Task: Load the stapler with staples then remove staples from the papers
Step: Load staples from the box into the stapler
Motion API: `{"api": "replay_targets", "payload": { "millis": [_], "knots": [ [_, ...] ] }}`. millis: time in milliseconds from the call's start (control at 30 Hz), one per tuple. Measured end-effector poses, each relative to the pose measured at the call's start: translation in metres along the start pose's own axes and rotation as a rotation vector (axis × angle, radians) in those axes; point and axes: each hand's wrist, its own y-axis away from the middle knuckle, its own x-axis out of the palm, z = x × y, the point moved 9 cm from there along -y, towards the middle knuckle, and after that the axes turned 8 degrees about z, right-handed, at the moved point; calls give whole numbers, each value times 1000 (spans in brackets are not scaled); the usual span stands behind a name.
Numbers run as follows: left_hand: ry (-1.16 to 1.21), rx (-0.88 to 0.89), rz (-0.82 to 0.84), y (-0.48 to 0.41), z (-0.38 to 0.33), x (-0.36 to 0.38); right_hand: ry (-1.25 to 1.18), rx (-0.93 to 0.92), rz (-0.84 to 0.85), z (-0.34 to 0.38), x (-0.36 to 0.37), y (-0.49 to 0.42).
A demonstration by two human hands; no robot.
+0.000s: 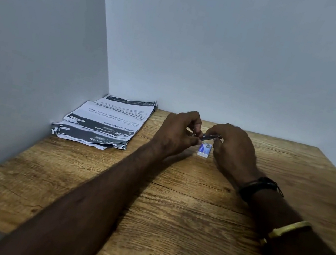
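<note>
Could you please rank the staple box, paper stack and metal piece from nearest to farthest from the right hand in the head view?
1. Metal piece: pinched by the right hand and left hand.
2. Staple box: just beneath the hands.
3. Paper stack: far off in the left corner.

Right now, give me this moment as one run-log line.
step: loading | left hand: pinches metal piece | right hand: pinches same piece | staple box: on table, below hands | papers: stacked at left corner, untouched
</note>
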Motion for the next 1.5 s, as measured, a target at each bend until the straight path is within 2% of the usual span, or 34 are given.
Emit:
{"api": "replay_targets", "payload": {
  "millis": [167, 333, 633, 800, 1067, 1267, 1500],
  "knots": [
    [-30, 19, 16, -1, -3, 1, -38, -5, 9, -1, 2, 1],
    [-41, 32, 8, -2, -5, 1, -63, 46, -79, -6, -5, 1],
    [-116, 54, 52, 0, -11, 5, 209, 27, -4, 5, -2, -4],
    [-135, 55, 73, -1, -13, 9, 248, 27, 24, 10, -1, -3],
    [-146, 24, 85, -1, -8, 15, 120, 124, 16, 0, 1, -6],
    [-145, 8, 95, -2, -4, 17, -145, 249, 97, -17, 11, -6],
    [-137, -16, 103, 1, -2, 19, -183, 313, 150, -16, 12, -4]
  ]
}}
